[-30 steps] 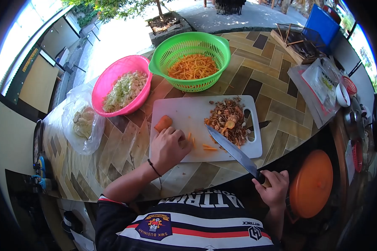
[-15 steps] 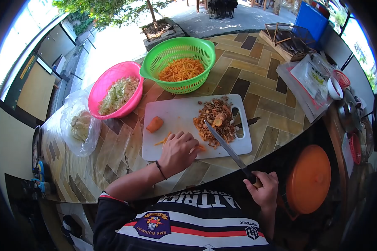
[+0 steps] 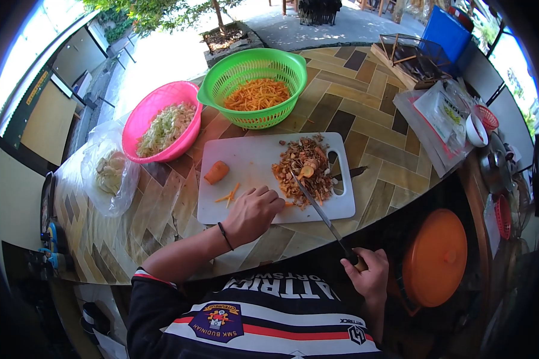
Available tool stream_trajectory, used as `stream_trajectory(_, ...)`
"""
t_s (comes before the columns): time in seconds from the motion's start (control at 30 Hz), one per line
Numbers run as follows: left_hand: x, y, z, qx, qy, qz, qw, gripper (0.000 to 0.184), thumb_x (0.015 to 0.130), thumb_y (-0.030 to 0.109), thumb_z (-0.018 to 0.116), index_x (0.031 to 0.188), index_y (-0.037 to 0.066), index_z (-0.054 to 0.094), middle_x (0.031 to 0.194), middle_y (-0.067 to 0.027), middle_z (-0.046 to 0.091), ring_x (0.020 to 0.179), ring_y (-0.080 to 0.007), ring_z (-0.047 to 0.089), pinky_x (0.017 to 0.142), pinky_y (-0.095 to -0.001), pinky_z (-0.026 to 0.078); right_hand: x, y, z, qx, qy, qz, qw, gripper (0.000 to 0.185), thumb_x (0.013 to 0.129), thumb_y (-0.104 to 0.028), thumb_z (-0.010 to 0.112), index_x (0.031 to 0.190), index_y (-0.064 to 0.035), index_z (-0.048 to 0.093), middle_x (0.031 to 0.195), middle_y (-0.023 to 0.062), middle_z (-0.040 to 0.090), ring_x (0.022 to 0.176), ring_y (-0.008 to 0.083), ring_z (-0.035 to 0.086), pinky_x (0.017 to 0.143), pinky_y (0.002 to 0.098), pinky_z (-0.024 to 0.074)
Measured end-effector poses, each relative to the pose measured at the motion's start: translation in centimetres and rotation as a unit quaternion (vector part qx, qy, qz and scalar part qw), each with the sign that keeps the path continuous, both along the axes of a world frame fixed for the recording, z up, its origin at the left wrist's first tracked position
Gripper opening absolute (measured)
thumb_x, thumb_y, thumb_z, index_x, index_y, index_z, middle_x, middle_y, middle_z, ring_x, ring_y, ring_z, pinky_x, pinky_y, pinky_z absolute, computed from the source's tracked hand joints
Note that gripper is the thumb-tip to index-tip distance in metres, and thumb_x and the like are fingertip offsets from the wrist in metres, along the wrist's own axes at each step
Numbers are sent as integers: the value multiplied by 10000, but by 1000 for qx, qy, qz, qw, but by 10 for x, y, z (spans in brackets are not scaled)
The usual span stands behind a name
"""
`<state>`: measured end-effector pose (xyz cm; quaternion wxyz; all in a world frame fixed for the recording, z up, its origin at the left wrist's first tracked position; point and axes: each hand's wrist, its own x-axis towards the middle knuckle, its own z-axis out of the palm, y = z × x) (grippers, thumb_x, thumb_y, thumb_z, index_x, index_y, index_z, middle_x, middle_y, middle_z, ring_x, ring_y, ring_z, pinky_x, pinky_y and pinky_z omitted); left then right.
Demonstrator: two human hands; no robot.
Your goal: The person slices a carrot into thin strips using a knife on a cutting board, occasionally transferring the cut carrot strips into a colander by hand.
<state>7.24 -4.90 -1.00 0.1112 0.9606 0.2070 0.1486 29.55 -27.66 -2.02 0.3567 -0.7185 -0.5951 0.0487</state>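
My right hand (image 3: 369, 272) grips a kitchen knife (image 3: 322, 212) by its handle at the board's near right edge. The blade slants up to the left, its tip at a heap of brown chopped peelings (image 3: 305, 170). Over the near part of the white cutting board (image 3: 251, 152), my left hand (image 3: 256, 212) is closed, palm down, with an orange carrot piece (image 3: 289, 204) showing at its fingertips. The rest beneath the fingers is hidden. A few carrot strips (image 3: 227, 196) lie to its left, below a peeled carrot chunk (image 3: 216, 172).
Behind the board stand a green colander (image 3: 206, 93) of shredded carrot and a pink basin (image 3: 193, 134) of chopped pale vegetable. A clear plastic bag (image 3: 111, 197) with pale contents lies left. Plastic packets (image 3: 431, 113) sit right; an orange lidded container (image 3: 435, 257) stands below the curved table edge.
The carrot strips left of my left hand show more fully now, and the hand sits a little farther right over the board. The knife stays in my right hand. The view has shifted slightly.
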Motion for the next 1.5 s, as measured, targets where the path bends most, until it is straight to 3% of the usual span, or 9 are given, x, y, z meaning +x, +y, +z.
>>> stream_trajectory(0.2, 4, 12, -4, 5, 7, -35, 999, 89, 767, 79, 640, 849, 66, 608, 833, -60, 577, 834, -248, 592, 714, -368, 504, 0, -3, 0, -22, 24, 17, 999, 327, 733, -292, 841, 906, -51, 703, 649, 29, 625, 549, 219, 548, 638, 342, 408)
stream_trajectory(0.43, -10, 22, 7, 120, 38, -149, 981, 118, 782, 130, 624, 891, 95, 596, 879, -18, 551, 841, -194, 575, 713, -329, 499, -4, -12, 6, -66, 70, 49, 994, 338, 775, -298, 813, 980, -49, 710, 639, 48, 622, 543, 248, 535, 611, 362, 442)
stream_trajectory(0.63, -41, 1, -10, 72, -30, -69, 995, 364, 768, 144, 716, 1122, 76, 660, 1088, -15, 625, 984, -183, 600, 746, -316, 495, -19, -8, 38, -174, 86, 102, 976, 436, 874, -253, 715, 1272, -90, 643, 617, 88, 604, 478, 280, 521, 523, 365, 455)
stream_trajectory(0.73, -42, -13, -12, 56, -55, -31, 996, 454, 746, 161, 756, 1178, 63, 655, 1151, -18, 613, 1025, -184, 589, 780, -335, 477, -21, -8, 48, -208, 69, 126, 968, 440, 894, -230, 689, 1305, -91, 621, 624, 101, 610, 462, 287, 529, 509, 370, 452)
stream_trajectory(0.93, -43, -20, -17, 33, -48, -19, 998, 466, 820, 256, 721, 1237, 70, 624, 1230, -23, 579, 1070, -166, 550, 785, -339, 445, -22, 0, 65, -227, 1, 148, 963, 451, 900, -211, 672, 1328, -90, 600, 656, 95, 633, 506, 273, 574, 510, 375, 436)
stream_trajectory(1.13, -44, -21, -20, 30, -46, -1, 999, 483, 824, 313, 715, 1241, 88, 624, 1253, -5, 571, 1055, -156, 540, 789, -333, 429, -16, 3, 67, -245, -27, 159, 956, 443, 901, -212, 667, 1324, -97, 606, 608, 67, 601, 488, 259, 541, 518, 356, 402)
stream_trajectory(1.23, -44, -21, -23, 26, -55, -3, 998, 569, 764, 291, 763, 1267, 73, 609, 1257, -2, 564, 1024, -167, 551, 804, -360, 412, -13, 4, 68, -250, -33, 161, 954, 441, 904, -216, 663, 1327, -104, 607, 579, 57, 572, 471, 250, 518, 518, 353, 392)
stream_trajectory(1.33, -42, -20, -20, 36, -50, 1, 998, 465, 820, 306, 711, 1225, 93, 629, 1232, 17, 571, 1020, -145, 531, 774, -328, 420, -12, 4, 70, -251, -48, 168, 952, 443, 903, -219, 665, 1328, -106, 608, 567, 50, 560, 469, 241, 512, 519, 350, 388)
stream_trajectory(1.5, -41, -19, -18, 34, -46, -1, 998, 449, 817, 292, 708, 1211, 92, 631, 1217, 18, 572, 1016, -145, 529, 777, -326, 419, -13, 5, 73, -252, -50, 167, 952, 444, 901, -218, 667, 1326, -102, 610, 555, 46, 542, 471, 236, 506, 520, 350, 381)
